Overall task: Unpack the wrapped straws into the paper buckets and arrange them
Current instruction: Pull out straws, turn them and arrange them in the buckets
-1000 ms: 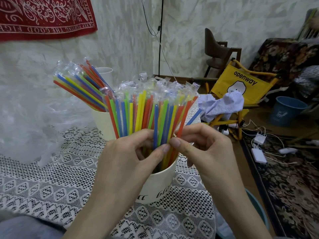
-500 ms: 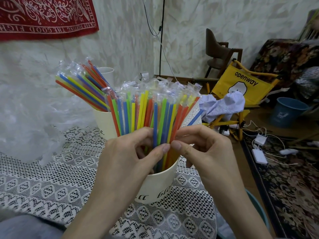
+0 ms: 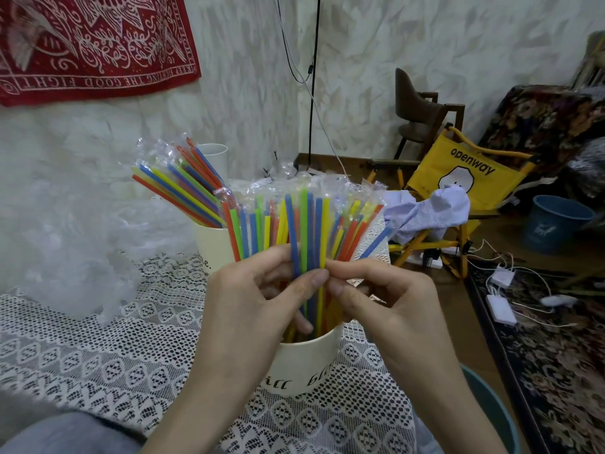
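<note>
A cream paper bucket (image 3: pixel 304 365) stands on the lace cloth near me, packed with coloured straws (image 3: pixel 258 224) in clear wrappers. My left hand (image 3: pixel 262 306) and my right hand (image 3: pixel 376 296) meet above its rim. Both pinch a few straws (image 3: pixel 307 231) — blue, green, yellow — that stand higher than the others. A second cream bucket (image 3: pixel 212 247) behind holds wrapped straws (image 3: pixel 176 188) leaning left. A white cup (image 3: pixel 212 158) shows behind those.
Crumpled clear plastic (image 3: pixel 65 231) is heaped on the left of the lace-covered table (image 3: pixel 98 355). To the right, off the table edge, are a yellow folding chair (image 3: pixel 458 178), a blue bin (image 3: pixel 553 224), chargers and cables (image 3: pixel 501 303) on a patterned rug, and a teal tub rim (image 3: pixel 504 421).
The few straws pinched between both hands have risen above the rest of the bunch. The hands have stayed at the bucket's mouth.
</note>
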